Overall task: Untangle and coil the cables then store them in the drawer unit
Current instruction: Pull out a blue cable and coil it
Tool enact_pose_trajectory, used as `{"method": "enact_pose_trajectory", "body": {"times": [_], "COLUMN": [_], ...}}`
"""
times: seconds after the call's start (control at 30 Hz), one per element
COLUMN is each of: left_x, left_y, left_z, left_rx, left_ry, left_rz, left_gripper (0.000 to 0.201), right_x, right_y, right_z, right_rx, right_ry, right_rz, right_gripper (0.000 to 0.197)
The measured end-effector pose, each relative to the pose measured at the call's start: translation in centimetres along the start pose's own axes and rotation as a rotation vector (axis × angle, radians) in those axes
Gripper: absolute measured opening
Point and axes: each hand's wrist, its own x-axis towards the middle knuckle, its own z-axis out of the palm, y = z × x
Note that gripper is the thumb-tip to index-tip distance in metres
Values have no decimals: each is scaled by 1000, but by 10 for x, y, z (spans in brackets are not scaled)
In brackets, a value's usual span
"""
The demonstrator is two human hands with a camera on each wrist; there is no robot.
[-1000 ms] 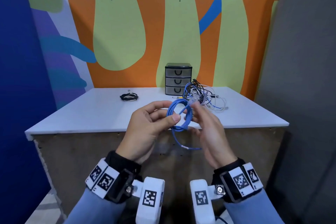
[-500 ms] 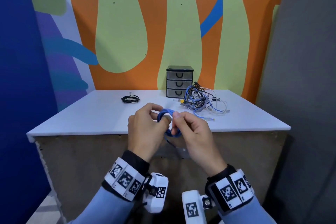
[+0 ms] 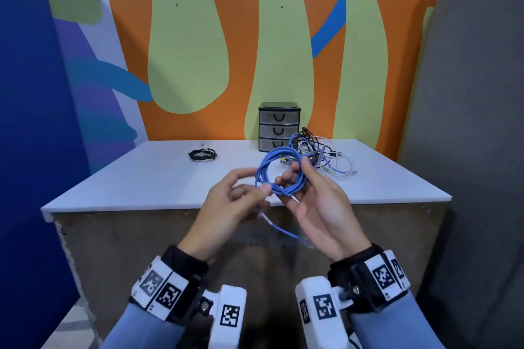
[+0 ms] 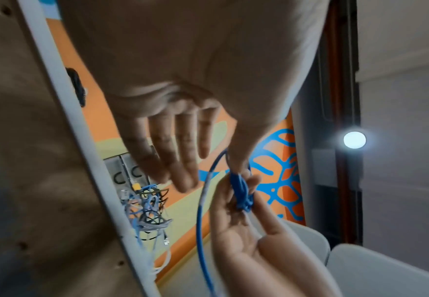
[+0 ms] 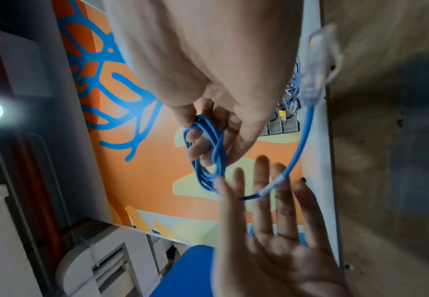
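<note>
In the middle of the head view, above the near edge of the table (image 3: 158, 178), you hold the blue cable (image 3: 279, 171) as a small ring of several turns, standing nearly upright. Your right hand (image 3: 317, 201) has its fingers curled through the ring, carrying the turns. Your left hand (image 3: 232, 201) pinches the ring's lower left side between thumb and forefinger, its other fingers spread loosely.

What matters next is the loose tail (image 3: 283, 231): it leaves the ring at the bottom and runs down and to the right, passing under your right palm, with its clear plug (image 5: 317, 66) hanging near the right wrist. Its long axis lies slantwise from the ring's base toward the lower right of the frame. I judge your left hand the nearer one free to take it and wrap it on.

The drawer unit (image 3: 279, 126) stands at the far edge, beyond the ring, its three drawers appearing closed, with the tangled pile (image 3: 320, 156) just to its right.
</note>
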Motion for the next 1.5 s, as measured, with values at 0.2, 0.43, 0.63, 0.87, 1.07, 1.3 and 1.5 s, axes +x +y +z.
{"method": "enact_pose_trajectory", "body": {"times": [0.2, 0.43, 0.63, 0.87, 1.07, 1.3, 1.5], "left_x": [-10, -8, -2, -1, 6, 8, 3], "left_y": [-10, -6, 1, -6, 3, -1, 1], "left_z": [-7, -1, 2, 13, 1, -1, 2], "left_rx": [80, 608, 1043, 418, -234, -343, -400], "left_ry": [20, -25, -24, -172, -143, 3, -76], "left_rz": [199, 659, 982, 554, 202, 44, -26], "left_gripper": [24, 21, 9, 8, 19, 47, 29], "right_x": [3, -3, -8, -9, 4, 0, -1], "right_y": [-8, -10, -6, -7, -3, 4, 19], "right_z": [-8, -1, 6, 8, -4, 8, 11], "right_rx": [40, 128, 176, 117, 0, -161, -372], "right_ry": [13, -78, -44, -81, -35, -161, -54], "right_rz": [32, 130, 236, 258, 133, -15, -224], "right_gripper": [19, 23, 35, 26, 38, 28, 14]}}
